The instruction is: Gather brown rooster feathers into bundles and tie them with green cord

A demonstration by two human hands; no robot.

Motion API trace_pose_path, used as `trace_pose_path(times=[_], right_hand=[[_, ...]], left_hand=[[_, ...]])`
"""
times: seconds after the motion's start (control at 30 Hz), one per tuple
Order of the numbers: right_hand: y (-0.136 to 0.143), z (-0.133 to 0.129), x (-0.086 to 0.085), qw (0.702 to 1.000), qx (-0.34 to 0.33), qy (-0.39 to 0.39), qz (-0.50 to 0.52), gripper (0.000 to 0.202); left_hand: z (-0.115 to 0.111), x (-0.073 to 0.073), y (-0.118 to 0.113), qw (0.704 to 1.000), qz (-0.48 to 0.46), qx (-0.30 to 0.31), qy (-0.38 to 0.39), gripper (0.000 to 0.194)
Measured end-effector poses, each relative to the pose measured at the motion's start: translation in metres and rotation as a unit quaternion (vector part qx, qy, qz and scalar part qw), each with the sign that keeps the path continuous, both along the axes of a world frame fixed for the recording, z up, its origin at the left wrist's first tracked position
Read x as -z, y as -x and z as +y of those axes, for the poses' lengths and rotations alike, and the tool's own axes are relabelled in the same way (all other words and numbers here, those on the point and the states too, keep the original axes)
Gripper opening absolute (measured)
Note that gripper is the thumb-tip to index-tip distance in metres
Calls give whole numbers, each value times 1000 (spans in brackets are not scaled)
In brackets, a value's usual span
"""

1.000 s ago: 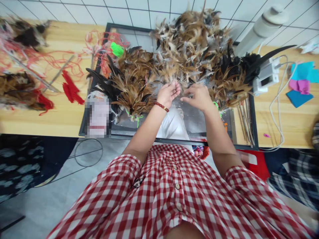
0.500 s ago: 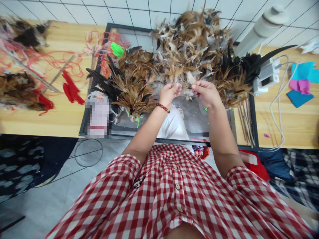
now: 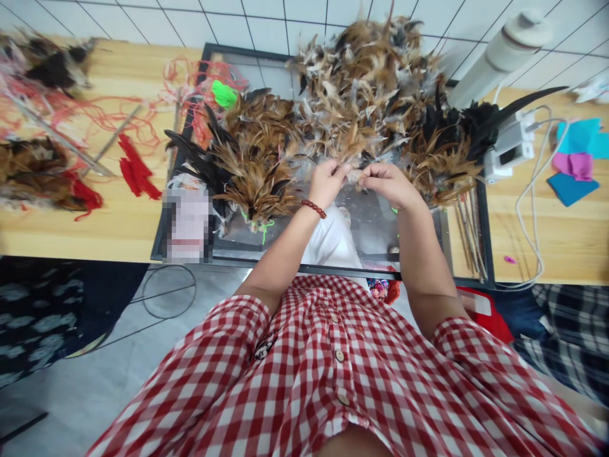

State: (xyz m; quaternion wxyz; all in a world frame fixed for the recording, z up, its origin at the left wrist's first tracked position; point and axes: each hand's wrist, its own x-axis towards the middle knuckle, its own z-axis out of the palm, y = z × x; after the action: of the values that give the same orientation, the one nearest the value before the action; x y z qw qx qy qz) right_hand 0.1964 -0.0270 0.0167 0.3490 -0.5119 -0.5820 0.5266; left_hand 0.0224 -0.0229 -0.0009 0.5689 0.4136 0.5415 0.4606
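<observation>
My left hand (image 3: 327, 182), with a beaded bracelet on its wrist, is closed at the front edge of the large feather pile (image 3: 368, 95). A small pale feather (image 3: 353, 176) lies between the fingertips of both hands. My right hand (image 3: 386, 182) pinches it from the other side, thumb and forefinger together. Whether my left fingers also grip this feather is hard to make out. Brown feathers (image 3: 257, 184) with green string (image 3: 264, 227) at their base lie left of my hands, and black and brown feathers (image 3: 440, 152) lie to the right.
A black-framed glass panel (image 3: 228, 259) lies under the feathers. On the left are red strips (image 3: 136, 168), a green bundle (image 3: 223, 95) and metal rods (image 3: 57, 136). A white bottle (image 3: 504, 54), power adapter (image 3: 514, 143), cable (image 3: 530, 209) and thin sticks (image 3: 469, 235) are on the right.
My right hand has moved slightly left and down, and my left hand slightly right. The pale feather, upright at my right fingertips before, is now lower, between both hands.
</observation>
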Motion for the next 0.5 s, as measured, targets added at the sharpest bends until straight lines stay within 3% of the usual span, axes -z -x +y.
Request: trace_pose_path(times=[0.17,0.3,0.5], right_hand=[[0,5,10,998,46,-40,-8,38],[8,4,10,998,37,-40,22,55],[9,5,15,994,69,-81,-39,51]], left_hand=[[0,5,-2,1000,20,5,-13,27],[-2,-1,-3,1000,-5,-17,-2,26],[-5,-9,-4,1000,-5,10,25,32]])
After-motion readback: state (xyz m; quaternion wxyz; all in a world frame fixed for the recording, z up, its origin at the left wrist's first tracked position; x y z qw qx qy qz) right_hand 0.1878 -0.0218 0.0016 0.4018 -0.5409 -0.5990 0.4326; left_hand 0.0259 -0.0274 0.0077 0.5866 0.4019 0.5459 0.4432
